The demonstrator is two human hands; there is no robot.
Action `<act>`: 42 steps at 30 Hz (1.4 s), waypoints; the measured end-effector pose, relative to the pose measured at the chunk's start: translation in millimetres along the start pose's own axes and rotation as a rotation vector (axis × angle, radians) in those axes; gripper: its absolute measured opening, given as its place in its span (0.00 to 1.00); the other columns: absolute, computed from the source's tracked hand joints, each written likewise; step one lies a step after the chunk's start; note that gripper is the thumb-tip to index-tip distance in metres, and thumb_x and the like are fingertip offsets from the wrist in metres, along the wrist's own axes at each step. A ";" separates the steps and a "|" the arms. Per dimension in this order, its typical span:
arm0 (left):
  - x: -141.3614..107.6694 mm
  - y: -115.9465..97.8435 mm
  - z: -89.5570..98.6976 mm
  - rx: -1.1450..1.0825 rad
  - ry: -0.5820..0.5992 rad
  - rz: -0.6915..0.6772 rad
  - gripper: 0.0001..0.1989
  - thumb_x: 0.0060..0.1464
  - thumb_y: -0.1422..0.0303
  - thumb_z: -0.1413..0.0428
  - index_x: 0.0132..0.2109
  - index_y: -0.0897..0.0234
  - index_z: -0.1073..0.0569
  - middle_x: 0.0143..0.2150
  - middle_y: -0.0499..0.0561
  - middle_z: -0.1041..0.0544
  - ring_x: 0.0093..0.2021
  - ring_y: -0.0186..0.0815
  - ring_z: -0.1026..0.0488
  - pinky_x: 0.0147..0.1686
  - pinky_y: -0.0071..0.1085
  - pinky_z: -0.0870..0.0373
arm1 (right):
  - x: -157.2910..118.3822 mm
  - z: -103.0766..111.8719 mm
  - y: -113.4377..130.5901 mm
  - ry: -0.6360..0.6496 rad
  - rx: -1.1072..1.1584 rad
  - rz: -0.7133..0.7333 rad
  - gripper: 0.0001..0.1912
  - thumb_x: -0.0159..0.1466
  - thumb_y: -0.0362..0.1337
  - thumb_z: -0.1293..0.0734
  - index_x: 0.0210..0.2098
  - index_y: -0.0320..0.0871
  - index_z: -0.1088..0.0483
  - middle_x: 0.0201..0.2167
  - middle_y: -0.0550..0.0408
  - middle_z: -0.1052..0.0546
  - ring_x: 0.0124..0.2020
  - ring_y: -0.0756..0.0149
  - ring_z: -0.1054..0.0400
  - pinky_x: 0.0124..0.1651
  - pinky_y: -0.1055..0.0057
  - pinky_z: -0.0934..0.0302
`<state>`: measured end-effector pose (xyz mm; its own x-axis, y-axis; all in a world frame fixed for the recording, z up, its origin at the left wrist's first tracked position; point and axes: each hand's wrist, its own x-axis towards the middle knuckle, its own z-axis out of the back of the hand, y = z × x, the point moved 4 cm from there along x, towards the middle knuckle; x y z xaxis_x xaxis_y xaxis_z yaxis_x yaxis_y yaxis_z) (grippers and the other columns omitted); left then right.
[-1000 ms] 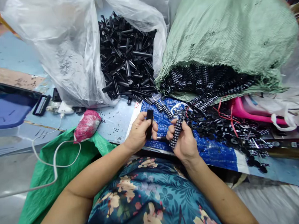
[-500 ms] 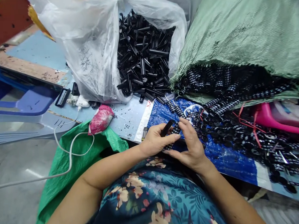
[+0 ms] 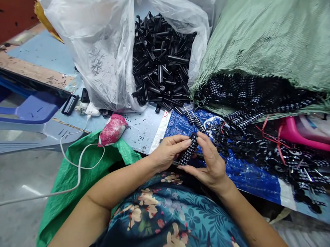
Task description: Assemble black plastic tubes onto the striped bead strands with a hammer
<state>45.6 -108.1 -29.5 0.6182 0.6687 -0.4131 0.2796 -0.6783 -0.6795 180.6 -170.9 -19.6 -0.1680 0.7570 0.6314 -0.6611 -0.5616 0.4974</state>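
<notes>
A black piece covered in rows of small white characters (image 3: 188,151) is held slanted between my two hands, just over the near edge of the blue plastic sheet (image 3: 249,174). My left hand (image 3: 168,150) pinches its left side, with the thumb across the top. My right hand (image 3: 210,159) grips its upper and lower ends between fingers and thumb. Past my fingers, similar printed black rollers (image 3: 199,123) lie on the sheet. Whatever sits under the piece, inside my left palm, is hidden.
A clear plastic bag (image 3: 107,57) full of plain black parts (image 3: 162,65) stands ahead. At right, a green woven sack (image 3: 271,42) spills printed rollers near a pink basket (image 3: 291,132). A pink wrapped bundle (image 3: 112,129), white cable (image 3: 79,167) and purple chair (image 3: 38,107) are at left.
The plain black part that stuck up beside my left thumb no longer shows separately. The printed piece now faces up more fully, and my left thumb has shifted onto its upper left side.
</notes>
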 end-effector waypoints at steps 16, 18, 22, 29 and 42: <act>-6.2 -74.4 107.8 1.364 -0.316 -0.331 0.12 0.50 0.62 0.35 0.40 0.63 0.21 0.33 0.48 0.23 0.35 0.35 0.30 0.36 0.30 0.38 | -21.2 -17.3 -21.8 0.238 -0.350 -0.125 0.09 0.70 0.35 0.36 0.48 0.43 0.28 0.38 0.48 0.22 0.39 0.59 0.28 0.44 0.64 0.34; -3.7 -76.1 117.4 1.396 -0.256 -0.219 0.14 0.48 0.59 0.34 0.38 0.63 0.21 0.28 0.46 0.28 0.30 0.33 0.34 0.32 0.29 0.43 | -10.4 -15.1 -19.5 0.115 -0.297 -0.116 0.10 0.70 0.34 0.38 0.50 0.43 0.30 0.37 0.49 0.22 0.37 0.61 0.28 0.43 0.66 0.34; 2.1 -71.3 120.9 1.302 -0.201 -0.155 0.16 0.46 0.57 0.33 0.34 0.65 0.23 0.24 0.43 0.34 0.26 0.30 0.39 0.29 0.29 0.48 | 14.0 -28.7 -20.7 0.102 -0.329 -0.104 0.12 0.72 0.35 0.41 0.51 0.43 0.29 0.33 0.51 0.23 0.31 0.64 0.30 0.38 0.68 0.36; 12.6 -74.4 124.8 1.246 -0.126 -0.169 0.18 0.41 0.58 0.31 0.29 0.65 0.28 0.23 0.42 0.34 0.25 0.29 0.41 0.27 0.28 0.49 | 20.0 -40.4 -8.9 0.151 -0.291 -0.002 0.15 0.71 0.37 0.39 0.55 0.43 0.29 0.37 0.48 0.20 0.35 0.62 0.27 0.41 0.67 0.34; -50.9 -116.7 121.6 1.438 0.254 0.093 0.11 0.39 0.64 0.31 0.28 0.62 0.25 0.21 0.43 0.31 0.22 0.30 0.39 0.23 0.29 0.47 | -14.0 -10.7 -14.3 0.252 -0.181 0.026 0.12 0.68 0.35 0.33 0.51 0.43 0.26 0.39 0.50 0.19 0.37 0.64 0.26 0.45 0.69 0.32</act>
<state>-107.8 -26.0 -2.8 0.7450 0.4667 -0.4766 -0.6330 0.2691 -0.7259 184.6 -169.8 -41.9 -0.3480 0.8145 0.4642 -0.7695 -0.5309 0.3548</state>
